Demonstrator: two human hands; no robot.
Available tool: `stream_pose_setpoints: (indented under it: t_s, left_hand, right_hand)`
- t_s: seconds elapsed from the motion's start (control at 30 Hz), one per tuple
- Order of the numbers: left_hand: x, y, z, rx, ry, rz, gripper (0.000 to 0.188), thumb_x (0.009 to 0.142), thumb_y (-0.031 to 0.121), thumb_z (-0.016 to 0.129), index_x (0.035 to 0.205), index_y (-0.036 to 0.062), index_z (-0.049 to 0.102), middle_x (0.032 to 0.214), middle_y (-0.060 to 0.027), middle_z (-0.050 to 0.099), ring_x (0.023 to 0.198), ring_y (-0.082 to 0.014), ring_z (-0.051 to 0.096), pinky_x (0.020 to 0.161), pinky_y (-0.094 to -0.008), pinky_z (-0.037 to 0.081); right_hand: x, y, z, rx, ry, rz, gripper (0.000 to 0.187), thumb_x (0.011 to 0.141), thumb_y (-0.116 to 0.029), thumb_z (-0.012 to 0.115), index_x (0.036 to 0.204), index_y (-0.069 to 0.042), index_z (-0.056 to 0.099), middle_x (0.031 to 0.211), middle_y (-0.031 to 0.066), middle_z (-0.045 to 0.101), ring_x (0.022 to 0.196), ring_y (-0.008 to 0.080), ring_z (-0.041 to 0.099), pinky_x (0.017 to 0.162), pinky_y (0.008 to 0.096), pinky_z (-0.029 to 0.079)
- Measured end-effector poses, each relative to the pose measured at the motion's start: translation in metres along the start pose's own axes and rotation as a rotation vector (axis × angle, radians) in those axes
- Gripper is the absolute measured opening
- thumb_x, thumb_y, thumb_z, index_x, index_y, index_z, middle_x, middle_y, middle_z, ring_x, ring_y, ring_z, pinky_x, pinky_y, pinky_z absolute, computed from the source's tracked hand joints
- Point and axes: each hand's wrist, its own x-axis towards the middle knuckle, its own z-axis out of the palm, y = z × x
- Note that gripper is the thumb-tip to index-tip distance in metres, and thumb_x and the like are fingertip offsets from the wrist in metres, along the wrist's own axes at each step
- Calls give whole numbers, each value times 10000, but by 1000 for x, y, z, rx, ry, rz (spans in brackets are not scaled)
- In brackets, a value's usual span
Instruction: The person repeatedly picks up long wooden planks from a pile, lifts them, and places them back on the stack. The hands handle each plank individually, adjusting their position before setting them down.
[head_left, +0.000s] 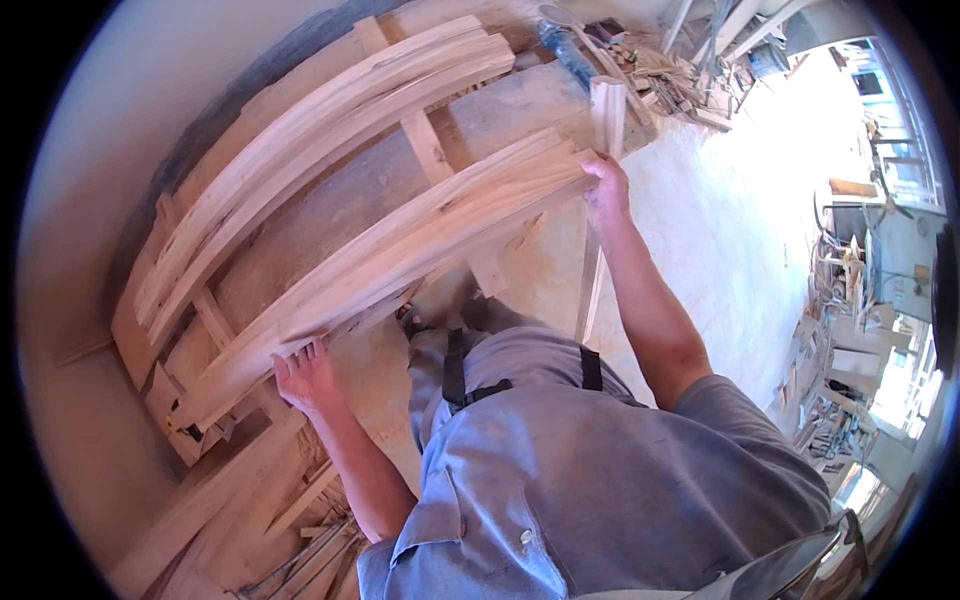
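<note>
A long pale wooden board [400,245] with a grooved, moulded face stretches diagonally in front of me, from lower left to upper right. Its right end is gripped by my right hand [607,192], thumb on top at the corner. Toward the other end, my left hand [308,378] holds the near edge, its fingertips curled against the wood. The undersides of both grips are hidden. Beyond it, similar moulded boards [325,135] lie side by side across wooden crosspieces [425,147].
An upright wooden strip [608,118] stands just past the board's right end. Behind it are a blue cylindrical object [566,55] and a heap of offcuts [665,80]. More planks [225,490] lie at lower left. Wood scraps and equipment line the far right wall.
</note>
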Motion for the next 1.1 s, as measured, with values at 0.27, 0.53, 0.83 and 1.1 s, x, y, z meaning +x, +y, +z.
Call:
stream_pose_setpoints:
  t_s: [0.27, 0.53, 0.83, 1.1]
  left_hand:
    - [8, -12, 6, -117, 99, 74, 405, 920, 196, 592, 1248, -18, 486, 1289, -180, 522, 1214, -339, 495, 1043, -527, 407]
    - [47, -9, -13, -159, -418, 82, 154, 955, 228, 534, 949, 81, 578, 799, -86, 604, 741, -270, 570, 752, -459, 471]
    - [44, 2, 88, -469, -97, -20, 614, 912, 478, 517, 1282, -10, 469, 1165, -202, 573, 1102, -373, 538, 1005, -497, 415]
    - [87, -3, 98, -463, 5, 30, 705, 908, 573, 512, 1323, 12, 413, 1217, -251, 518, 1108, -394, 517, 1010, -518, 414]
  right_hand:
    - [19, -7, -7, 286, -218, -34, 320, 723, -130, 586, 1034, -57, 614, 990, 76, 620, 938, 211, 586, 828, 360, 468]
    - [66, -21, -18, 285, -385, 11, 390, 876, -158, 530, 1225, 11, 571, 1177, 93, 613, 1082, 214, 586, 866, 322, 493]
    - [101, -23, -12, 643, -808, 97, 441, 804, -187, 585, 1162, 69, 609, 1362, 201, 508, 1318, 399, 407, 1156, 550, 212]
    - [107, -31, 25, 540, -623, 43, 371, 790, -132, 548, 1078, 90, 623, 1302, 239, 550, 1278, 400, 456, 1149, 531, 262]
